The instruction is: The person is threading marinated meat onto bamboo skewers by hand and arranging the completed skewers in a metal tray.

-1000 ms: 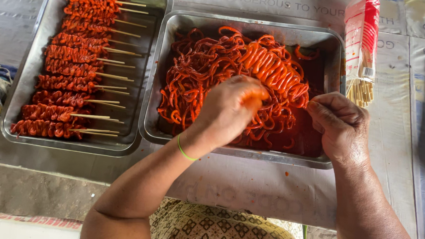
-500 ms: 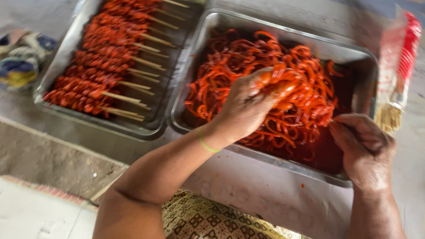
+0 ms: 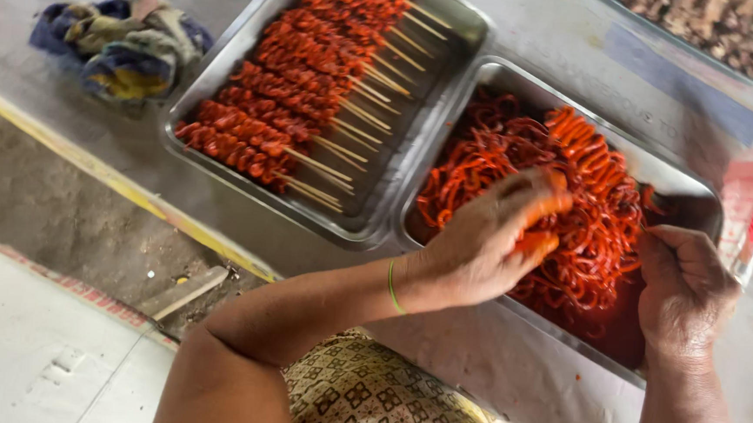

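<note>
Over the right tray (image 3: 524,77): threading strips (image 3: 586,207).
Your left hand (image 3: 488,244) pinches strips; right hand (image 3: 685,291) closed, contents unclear; feed steadily, folds tight.

I'm looking at a street-food prep stall: left of my left hand (image 3: 479,244) a steel tray (image 3: 227,98) of red skewers (image 3: 287,101), bare ground below.

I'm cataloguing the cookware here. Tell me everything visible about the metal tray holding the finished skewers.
The skewer tray is a shallow rectangular pan of shiny silver metal with a rolled rim and rounded corners. It lies flat on the table, set at an angle, its long side against the tray of loose red strips. Rows of red skewered meat fill it, sticks pointing one way. Neither hand touches it.
</note>
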